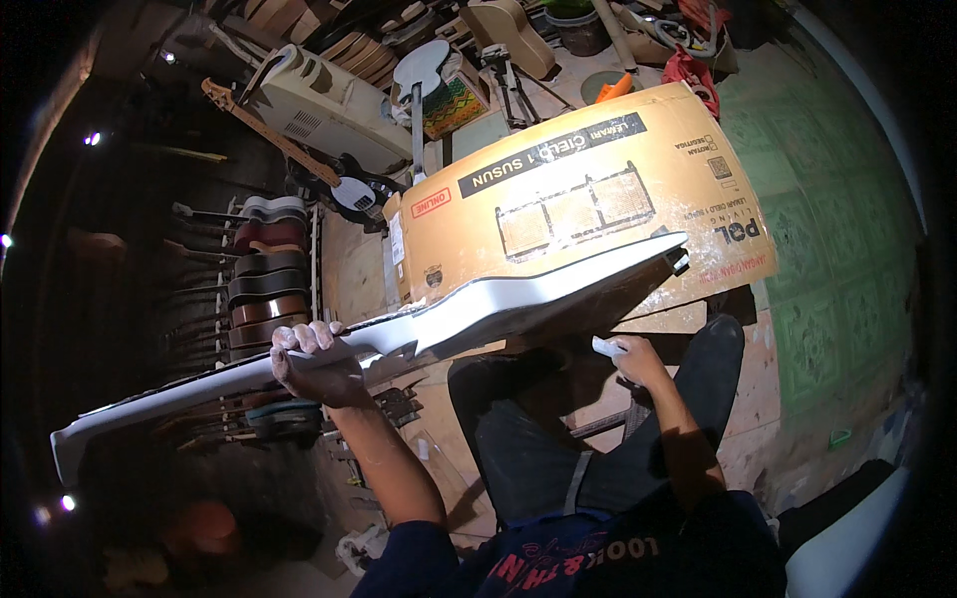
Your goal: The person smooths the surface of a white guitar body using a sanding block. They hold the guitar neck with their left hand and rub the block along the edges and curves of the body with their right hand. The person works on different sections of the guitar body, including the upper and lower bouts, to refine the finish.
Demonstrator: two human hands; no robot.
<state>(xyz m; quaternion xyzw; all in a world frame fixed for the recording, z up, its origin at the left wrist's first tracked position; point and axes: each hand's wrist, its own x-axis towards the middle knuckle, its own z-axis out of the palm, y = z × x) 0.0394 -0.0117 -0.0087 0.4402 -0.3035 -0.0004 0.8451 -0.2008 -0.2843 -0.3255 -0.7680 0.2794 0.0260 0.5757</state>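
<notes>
Your left grip (317, 371) was clamped around neck of white guitar (518, 295). Guitar slanted across view, headstock toward lower left, body over near edge of printed cardboard (444, 237); couldn't tell whether they touched. Your right grip (638, 361) was clamped on small white piece (607, 347), fingers together, near guitar body but apart from it, between your knees. Row of guitars (267, 289) stood beyond neck at left; green flooring (827, 229) lay at right.

Bright middle, bent edges, left seemingly underexposed
</notes>
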